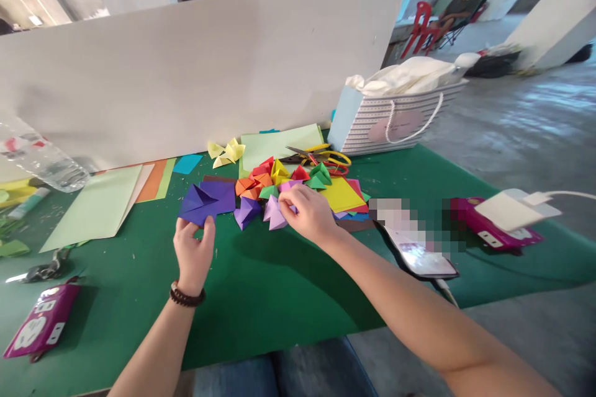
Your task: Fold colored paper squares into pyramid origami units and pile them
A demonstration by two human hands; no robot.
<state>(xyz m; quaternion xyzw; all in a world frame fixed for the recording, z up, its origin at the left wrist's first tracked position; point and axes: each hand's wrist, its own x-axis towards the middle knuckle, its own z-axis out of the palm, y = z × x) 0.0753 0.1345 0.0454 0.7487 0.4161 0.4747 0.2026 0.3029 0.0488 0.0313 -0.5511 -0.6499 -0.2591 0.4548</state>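
Note:
My left hand pinches the near edge of a dark purple folded paper piece that lies on the green table. My right hand has its fingers closed on a light purple folded paper piece. Between them rests another purple folded piece. Behind my right hand is a heap of folded paper shapes in red, orange, yellow and green, beside flat yellow and red paper squares.
Scissors lie behind the heap. Light green sheets lie to the left, a plastic bottle at far left, a phone and magenta device to the right. A striped bag and white board stand behind.

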